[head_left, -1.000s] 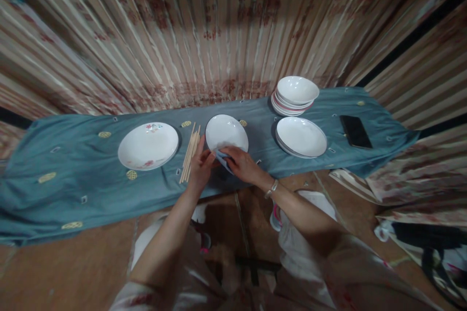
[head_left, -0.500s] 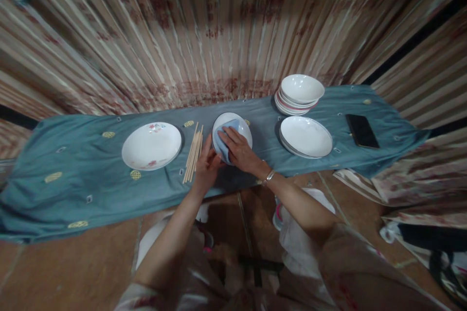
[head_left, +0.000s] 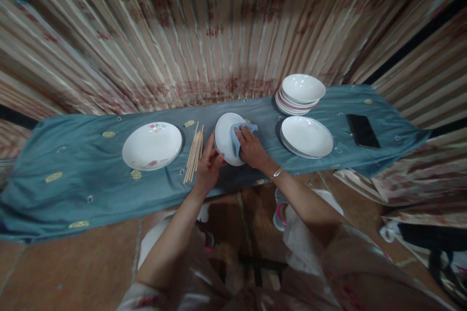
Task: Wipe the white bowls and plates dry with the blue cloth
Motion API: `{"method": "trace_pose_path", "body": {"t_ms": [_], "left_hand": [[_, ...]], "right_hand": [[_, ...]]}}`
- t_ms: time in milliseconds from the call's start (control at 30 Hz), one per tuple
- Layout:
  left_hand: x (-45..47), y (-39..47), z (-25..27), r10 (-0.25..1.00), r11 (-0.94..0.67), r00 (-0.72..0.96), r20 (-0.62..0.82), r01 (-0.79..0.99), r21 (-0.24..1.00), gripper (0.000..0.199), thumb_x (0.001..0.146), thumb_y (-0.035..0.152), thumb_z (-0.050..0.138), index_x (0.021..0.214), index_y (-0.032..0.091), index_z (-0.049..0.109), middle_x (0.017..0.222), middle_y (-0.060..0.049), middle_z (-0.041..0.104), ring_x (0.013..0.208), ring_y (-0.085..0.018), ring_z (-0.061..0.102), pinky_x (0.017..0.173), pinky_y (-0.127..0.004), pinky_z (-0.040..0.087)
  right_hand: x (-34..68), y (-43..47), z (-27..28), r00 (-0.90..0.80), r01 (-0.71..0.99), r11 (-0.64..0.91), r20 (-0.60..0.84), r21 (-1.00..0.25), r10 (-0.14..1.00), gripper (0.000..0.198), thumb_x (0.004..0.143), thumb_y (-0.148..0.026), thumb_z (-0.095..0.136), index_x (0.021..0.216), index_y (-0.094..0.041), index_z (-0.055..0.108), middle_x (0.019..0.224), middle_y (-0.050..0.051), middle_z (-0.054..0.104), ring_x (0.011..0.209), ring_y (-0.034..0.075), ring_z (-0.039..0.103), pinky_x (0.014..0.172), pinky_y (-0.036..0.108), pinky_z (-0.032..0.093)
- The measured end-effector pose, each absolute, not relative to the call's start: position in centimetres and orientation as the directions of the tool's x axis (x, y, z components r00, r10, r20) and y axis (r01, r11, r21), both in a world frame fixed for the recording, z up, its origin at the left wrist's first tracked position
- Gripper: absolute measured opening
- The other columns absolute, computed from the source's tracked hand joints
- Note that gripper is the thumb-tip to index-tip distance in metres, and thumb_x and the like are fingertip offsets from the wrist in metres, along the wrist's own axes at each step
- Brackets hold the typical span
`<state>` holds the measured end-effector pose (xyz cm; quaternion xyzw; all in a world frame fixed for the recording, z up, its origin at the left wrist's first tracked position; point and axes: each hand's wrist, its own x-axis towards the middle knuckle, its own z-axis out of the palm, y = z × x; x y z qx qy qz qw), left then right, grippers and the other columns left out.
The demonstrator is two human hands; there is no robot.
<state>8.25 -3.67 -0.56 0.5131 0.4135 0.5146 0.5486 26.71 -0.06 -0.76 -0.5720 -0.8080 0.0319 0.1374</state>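
Observation:
A small white plate (head_left: 224, 137) with a dark rim is in front of me at the middle of the cloth-covered table. My left hand (head_left: 209, 163) grips its left edge, with the thumb over the near rim. My right hand (head_left: 251, 148) presses a light blue cloth (head_left: 236, 142) against the plate's right side, and part of the cloth hangs past the rim. Just left of my left hand lies a loose bunch of wooden chopsticks (head_left: 193, 155).
A large white floral plate (head_left: 152, 146) lies on the blue-green tablecloth (head_left: 87, 170) at left. To the right are stacked white plates (head_left: 306, 136), a stack of white bowls (head_left: 302, 88) behind them, and a black phone (head_left: 363, 130). A pleated curtain (head_left: 226, 43) hangs behind the table.
My right hand has slid the cloth from the plate's left and middle to its right edge. The plate has shifted slightly right and tilted in my left hand.

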Motion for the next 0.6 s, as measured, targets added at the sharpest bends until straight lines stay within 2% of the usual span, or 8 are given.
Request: {"method": "trace_pose_path", "body": {"t_ms": [133, 267, 600], "left_hand": [[8.2, -3.6, -0.3, 0.990, -0.053, 0.124, 0.070, -0.130, 0.990, 0.093, 0.082, 0.052, 0.074, 0.159, 0.024, 0.030, 0.112, -0.010, 0.075, 0.090, -0.023, 0.073, 0.070, -0.033, 0.065], [8.2, -3.5, -0.1, 0.992, -0.031, 0.114, 0.046, -0.125, 0.992, 0.094, 0.081, 0.051, 0.074, 0.159, 0.023, 0.030, 0.109, -0.009, 0.075, 0.087, -0.022, 0.072, 0.068, -0.032, 0.065], [8.2, -3.3, 0.0, 0.993, -0.034, 0.108, 0.047, -0.123, 0.992, 0.091, 0.082, 0.048, 0.073, 0.159, 0.022, 0.032, 0.113, -0.009, 0.075, 0.086, -0.020, 0.071, 0.068, -0.029, 0.062]], "right_hand": [[27.3, -1.0, -0.8, -0.310, 0.925, 0.337, 0.161, -0.178, 0.937, 0.059, 0.093, -0.012, 0.045, 0.151, -0.002, 0.041, 0.150, 0.027, 0.048, 0.137, 0.038, 0.047, 0.111, 0.052, 0.042], [27.7, -2.0, -0.9, -0.345, 0.903, 0.374, 0.158, -0.213, 0.925, 0.050, 0.095, -0.014, 0.046, 0.143, -0.001, 0.049, 0.140, 0.028, 0.056, 0.128, 0.034, 0.053, 0.110, 0.051, 0.043], [28.0, -4.4, -0.7, -0.424, 0.765, 0.477, 0.218, -0.433, 0.879, 0.037, 0.098, -0.019, 0.050, 0.131, -0.012, 0.062, 0.129, 0.018, 0.067, 0.119, 0.027, 0.063, 0.106, 0.045, 0.050]]}}
